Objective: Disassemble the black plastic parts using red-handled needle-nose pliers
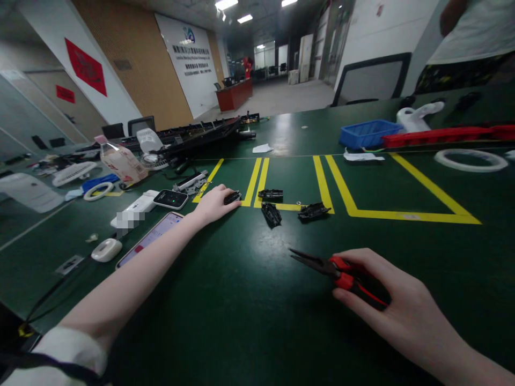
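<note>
My right hand [398, 305] grips needle-nose pliers [322, 264] by their red handles, over the near right of the table. The dark jaws point left and stand slightly apart, touching nothing. Further off to the left, my left hand [217, 206] rests low at the table with its fingers closed around a small black plastic part [232, 198]; most of that part is hidden. Right of it, inside or near the middle yellow-taped frame, lie similar black pieces: one [271, 194] at the back, one [271, 214] in front and one [314, 211] to the right.
A phone [155, 236] lies under my left forearm, beside a black-screened device [171, 199] and a white earbud case [107, 250]. A bottle [120, 161] and fans crowd the left. A blue bin [368, 134], red strip [438, 137] and white ring [470, 160] sit back right.
</note>
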The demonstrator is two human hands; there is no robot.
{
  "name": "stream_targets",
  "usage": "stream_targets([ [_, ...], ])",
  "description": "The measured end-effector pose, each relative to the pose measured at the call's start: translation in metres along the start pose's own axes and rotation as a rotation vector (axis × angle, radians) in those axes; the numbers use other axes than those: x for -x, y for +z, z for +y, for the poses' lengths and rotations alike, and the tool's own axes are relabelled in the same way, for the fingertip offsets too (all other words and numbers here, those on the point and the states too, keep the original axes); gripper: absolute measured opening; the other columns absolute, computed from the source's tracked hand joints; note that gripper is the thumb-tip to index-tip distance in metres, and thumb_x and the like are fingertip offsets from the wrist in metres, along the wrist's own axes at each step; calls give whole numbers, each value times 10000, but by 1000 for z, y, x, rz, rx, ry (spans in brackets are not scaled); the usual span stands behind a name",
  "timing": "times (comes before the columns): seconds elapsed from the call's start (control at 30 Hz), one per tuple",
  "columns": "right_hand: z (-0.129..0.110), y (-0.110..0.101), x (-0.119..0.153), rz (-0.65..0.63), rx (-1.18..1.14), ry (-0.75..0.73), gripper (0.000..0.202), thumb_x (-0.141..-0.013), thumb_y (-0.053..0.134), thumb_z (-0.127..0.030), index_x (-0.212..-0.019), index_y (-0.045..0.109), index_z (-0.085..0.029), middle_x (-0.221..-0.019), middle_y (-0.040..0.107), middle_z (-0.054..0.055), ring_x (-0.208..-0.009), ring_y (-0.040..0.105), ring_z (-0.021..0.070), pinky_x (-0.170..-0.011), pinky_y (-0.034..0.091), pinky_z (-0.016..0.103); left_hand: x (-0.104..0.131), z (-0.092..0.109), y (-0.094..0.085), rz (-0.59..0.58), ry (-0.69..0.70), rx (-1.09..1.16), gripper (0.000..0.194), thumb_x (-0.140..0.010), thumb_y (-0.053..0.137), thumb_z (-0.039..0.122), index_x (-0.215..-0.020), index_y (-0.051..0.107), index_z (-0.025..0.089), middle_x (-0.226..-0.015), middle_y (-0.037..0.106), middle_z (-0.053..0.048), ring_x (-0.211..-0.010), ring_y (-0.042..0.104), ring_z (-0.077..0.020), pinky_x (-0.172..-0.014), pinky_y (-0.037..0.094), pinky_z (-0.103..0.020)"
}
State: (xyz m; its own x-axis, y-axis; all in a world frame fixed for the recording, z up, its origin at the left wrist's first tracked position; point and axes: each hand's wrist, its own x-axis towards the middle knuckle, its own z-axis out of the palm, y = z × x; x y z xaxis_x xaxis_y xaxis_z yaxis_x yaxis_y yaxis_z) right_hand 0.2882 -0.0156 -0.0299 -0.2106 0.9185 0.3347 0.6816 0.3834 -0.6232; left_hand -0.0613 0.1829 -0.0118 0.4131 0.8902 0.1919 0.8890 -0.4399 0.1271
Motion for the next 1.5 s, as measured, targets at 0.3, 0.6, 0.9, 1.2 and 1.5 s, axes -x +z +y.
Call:
stream_targets([
  [0.3,-1,0,0,-59,-58,38,416,-866,631,-576,-1154,619,-277,-1073,680,59,-925,677,236,-730,586,362,-2,7,3,121,155,-50,434,-952,600,395,-1306,542,149,-1256,576,-140,-1151,566,-291,-974,480,-505],
  [0.6,-14,-3,-1,-91,-92,102,385,-872,623,-540,-1144,626,-267,-1101,672,46,-962,656,223,-789,570,381,13,72,-6,-21,579,29,381,-994,478,257,-1371,523,231,-1386,552,-105,-1251,541,-259,-1041,457,-441],
  [0.9,-16,-5,-5,-145,-89,87,382,-854,654,-528,-1128,630,-263,-1096,667,62,-962,642,232,-805,539,387,26,85,-3,-125,607,47,409,-1005,459,252,-1409,487,199,-1454,525,-109,-1301,522,-255,-1098,458,-438],
  [1.2,-32,-11,-6,-107,-32,69,298,-821,704,-403,-1060,648,-234,-1060,670,48,-963,641,219,-841,505,367,59,87,-7,-113,635,108,317,-976,523,244,-1287,575,212,-1337,630,-89,-1271,575,-232,-1158,422,-473],
  [1.5,-36,-9,-4,-101,-11,43,335,-823,704,-409,-1066,632,-189,-1070,648,59,-975,620,221,-861,491,401,86,94,-6,-100,634,223,126,-932,596,270,-1039,630,213,-1303,648,-59,-1241,609,-212,-1212,367,-484],
])
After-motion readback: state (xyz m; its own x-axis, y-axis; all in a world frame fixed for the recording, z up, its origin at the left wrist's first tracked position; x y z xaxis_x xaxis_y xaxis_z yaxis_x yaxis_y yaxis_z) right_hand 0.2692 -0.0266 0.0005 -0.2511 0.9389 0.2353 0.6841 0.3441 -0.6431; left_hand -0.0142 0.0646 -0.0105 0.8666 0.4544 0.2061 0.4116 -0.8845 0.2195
